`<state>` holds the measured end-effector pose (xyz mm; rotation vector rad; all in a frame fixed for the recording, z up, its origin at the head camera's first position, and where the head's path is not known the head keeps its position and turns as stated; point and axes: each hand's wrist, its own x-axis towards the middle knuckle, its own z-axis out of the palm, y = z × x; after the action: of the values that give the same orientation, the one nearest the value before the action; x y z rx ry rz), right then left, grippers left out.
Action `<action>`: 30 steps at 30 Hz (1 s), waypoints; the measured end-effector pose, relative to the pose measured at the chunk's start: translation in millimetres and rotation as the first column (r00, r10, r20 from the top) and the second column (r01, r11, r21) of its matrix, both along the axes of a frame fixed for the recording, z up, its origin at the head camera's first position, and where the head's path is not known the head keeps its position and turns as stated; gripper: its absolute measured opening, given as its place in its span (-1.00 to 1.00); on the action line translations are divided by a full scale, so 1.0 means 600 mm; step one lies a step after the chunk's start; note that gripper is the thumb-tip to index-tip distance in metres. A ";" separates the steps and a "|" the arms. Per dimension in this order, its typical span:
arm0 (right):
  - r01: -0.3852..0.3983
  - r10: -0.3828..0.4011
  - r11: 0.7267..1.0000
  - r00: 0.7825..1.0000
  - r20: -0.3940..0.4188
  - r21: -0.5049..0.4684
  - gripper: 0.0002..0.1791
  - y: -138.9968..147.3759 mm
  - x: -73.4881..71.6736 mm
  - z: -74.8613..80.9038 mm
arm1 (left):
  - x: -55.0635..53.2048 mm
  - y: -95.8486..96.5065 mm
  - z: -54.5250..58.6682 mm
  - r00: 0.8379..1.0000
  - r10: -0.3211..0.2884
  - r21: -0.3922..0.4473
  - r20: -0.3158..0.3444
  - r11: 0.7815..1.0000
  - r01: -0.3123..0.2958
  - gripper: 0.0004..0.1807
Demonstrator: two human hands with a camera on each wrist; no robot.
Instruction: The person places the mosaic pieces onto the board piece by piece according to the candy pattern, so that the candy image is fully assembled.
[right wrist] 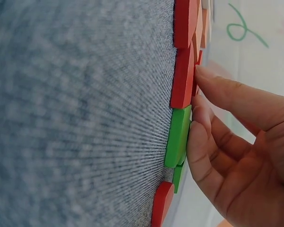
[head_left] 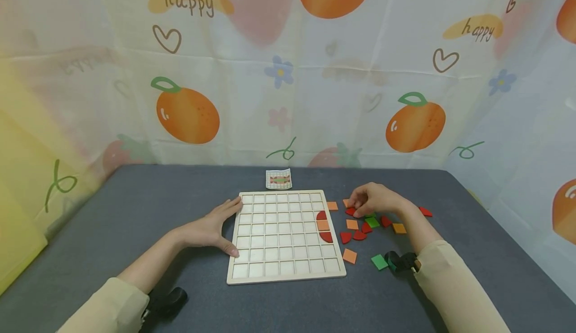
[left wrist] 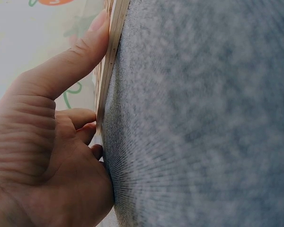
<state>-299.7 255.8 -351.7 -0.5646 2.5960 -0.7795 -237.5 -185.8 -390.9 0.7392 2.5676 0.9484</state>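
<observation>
A wooden grid board lies flat on the table, with two red rounded pieces and an orange square tile between them in its right column. My left hand rests along the board's left edge, thumb and fingers spread wide; the left wrist view shows the thumb against the edge. Right of the board, my right hand reaches down into the loose pieces, its thumb and fingers pinching a red piece. Beside those fingertips a green tile lies close in the right wrist view.
Several loose red, orange and green pieces are scattered right of the board, including a green tile near the right wrist and an orange tile. Behind the board lies a small pattern card. A printed curtain hangs behind the table.
</observation>
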 end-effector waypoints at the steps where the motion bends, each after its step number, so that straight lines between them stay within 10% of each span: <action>1: 0.003 -0.003 1.000 1.000 0.000 0.005 -0.77 0.000 0.000 0.000 | 0.000 0.000 0.000 1.000 0.000 0.001 0.001 1.000 0.000 0.37; 30: -0.023 0.025 0.999 0.998 -0.049 0.036 -0.82 -0.006 0.001 0.007 | -0.001 0.000 0.001 1.000 0.004 -0.009 -0.001 1.000 -0.004 0.38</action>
<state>-299.3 252.0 -347.3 -0.6108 2.6378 -0.7197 -238.3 -185.7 -390.3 0.7328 2.5731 0.9370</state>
